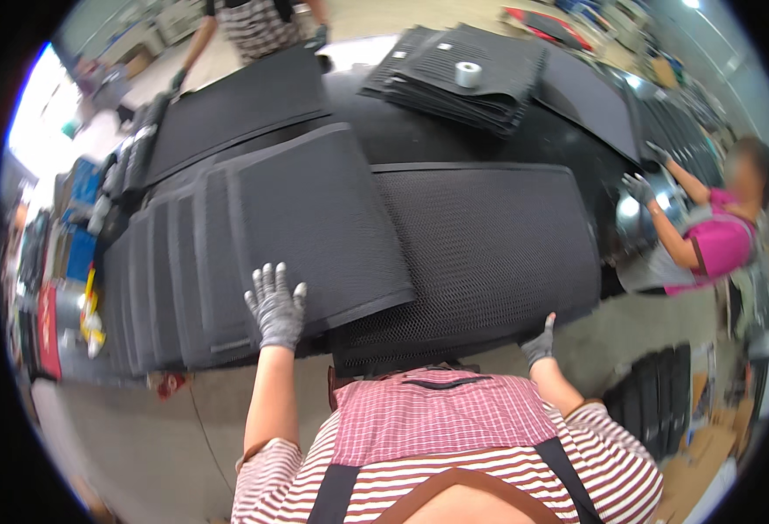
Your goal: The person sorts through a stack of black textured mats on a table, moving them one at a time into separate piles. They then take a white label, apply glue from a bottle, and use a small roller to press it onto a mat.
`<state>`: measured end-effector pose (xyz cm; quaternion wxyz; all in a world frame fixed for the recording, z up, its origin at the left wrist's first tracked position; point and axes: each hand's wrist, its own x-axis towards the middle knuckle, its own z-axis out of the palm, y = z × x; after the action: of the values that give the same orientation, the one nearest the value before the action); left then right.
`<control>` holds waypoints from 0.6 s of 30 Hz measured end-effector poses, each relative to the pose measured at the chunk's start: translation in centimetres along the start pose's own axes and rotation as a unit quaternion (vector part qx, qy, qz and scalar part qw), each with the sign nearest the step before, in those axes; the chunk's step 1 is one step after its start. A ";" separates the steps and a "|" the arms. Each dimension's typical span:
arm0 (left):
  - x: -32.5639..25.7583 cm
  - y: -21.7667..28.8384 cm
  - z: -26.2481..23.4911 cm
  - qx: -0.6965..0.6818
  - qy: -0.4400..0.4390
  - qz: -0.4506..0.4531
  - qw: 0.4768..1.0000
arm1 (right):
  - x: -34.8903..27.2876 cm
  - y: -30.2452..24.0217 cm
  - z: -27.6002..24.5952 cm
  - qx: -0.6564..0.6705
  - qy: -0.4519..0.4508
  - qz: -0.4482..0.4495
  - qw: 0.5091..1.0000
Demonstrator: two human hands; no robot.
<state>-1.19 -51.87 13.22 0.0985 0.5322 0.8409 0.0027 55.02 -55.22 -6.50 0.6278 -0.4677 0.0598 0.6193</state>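
My left hand (276,316), in a grey glove with pale fingertips, lies flat with spread fingers on the top dark sheet (315,210) of a fanned-out stack. That sheet partly overlaps a black mat with a honeycomb texture (498,227), lying to its right at the table's near side. At the mat's near right edge is my right hand (539,344), also gloved. Its thumb points up at the edge, and its other fingers are mostly hidden under the rim, which it seems to grip.
Farther back on the black table (384,122) is a pile of ribbed mats (463,74) with a white roll (467,75) on top. Co-workers stand at the right (707,236) and far left (258,26). Black panels (651,397) stand on the floor at right.
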 end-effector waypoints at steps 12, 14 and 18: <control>0.6 -1.5 3.3 0.115 -0.073 -0.123 0.983 | 8.1 -19.3 4.4 -0.095 0.134 -0.113 0.980; 0.2 -0.6 2.5 0.113 -0.086 -0.143 0.979 | 9.1 -21.5 3.2 -0.109 0.199 -0.109 0.968; -0.9 2.0 2.3 0.042 0.098 -0.127 0.986 | 9.4 -21.5 -0.8 -0.094 0.218 -0.093 0.967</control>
<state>1.32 -52.01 11.37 -0.0076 0.4222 0.9064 0.0073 75.45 -44.56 -2.07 0.6076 -0.6515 0.0930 0.4447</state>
